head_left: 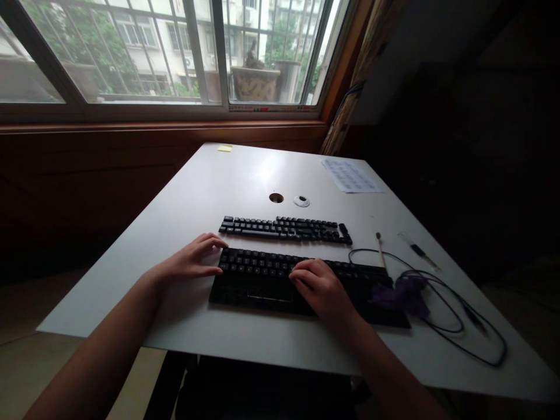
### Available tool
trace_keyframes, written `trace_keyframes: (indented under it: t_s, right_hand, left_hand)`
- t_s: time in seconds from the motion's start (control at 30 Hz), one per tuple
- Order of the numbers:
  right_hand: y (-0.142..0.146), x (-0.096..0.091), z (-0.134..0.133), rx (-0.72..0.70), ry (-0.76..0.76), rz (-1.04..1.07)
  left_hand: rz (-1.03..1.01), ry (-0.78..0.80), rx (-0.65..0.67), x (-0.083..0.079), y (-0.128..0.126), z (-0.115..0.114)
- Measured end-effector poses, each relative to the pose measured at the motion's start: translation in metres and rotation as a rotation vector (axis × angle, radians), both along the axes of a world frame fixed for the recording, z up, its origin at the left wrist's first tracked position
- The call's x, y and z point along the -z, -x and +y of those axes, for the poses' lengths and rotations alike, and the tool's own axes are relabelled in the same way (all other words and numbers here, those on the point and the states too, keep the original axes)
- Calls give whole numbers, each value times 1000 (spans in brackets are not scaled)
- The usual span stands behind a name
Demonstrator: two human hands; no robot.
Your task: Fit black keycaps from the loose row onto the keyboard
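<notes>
A black keyboard (262, 280) lies near the front of a white table (245, 181). My left hand (192, 261) rests at the keyboard's left end, fingers curled loosely around its corner. My right hand (318, 287) lies on the keys near the middle, fingers bent and pressed down on them. A second, slimmer black keyboard (284, 228) sits just behind the first, untouched.
A black cable (455, 326) loops at the right beside a purple cloth (405, 290). A thin brush (380, 247) and a small tool (419, 249) lie further right. A sheet of paper (350, 175), a table hole (276, 198), a white cap (301, 201) and a yellow note (224, 148) lie behind. Window ahead.
</notes>
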State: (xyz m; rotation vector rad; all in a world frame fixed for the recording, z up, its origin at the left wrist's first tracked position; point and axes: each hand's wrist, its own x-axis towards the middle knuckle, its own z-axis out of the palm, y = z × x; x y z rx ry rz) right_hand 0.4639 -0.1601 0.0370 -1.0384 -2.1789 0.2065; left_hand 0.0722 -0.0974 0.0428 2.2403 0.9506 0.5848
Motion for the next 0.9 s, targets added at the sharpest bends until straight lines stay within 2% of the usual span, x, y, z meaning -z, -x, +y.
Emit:
trace_keyframes:
  t_s: [0.23,0.47,0.9]
  right_hand:
    - [-3,4,-1,67,60,42]
    - [-2,-1,2,40,-16,41]
    - [2,-3,0,-18,-48,30]
  left_hand:
    - [-12,23,-1,-1,-1,0]
    - [-2,1,-1,-3,-1,-1]
    - [1,1,-2,-5,-2,-2]
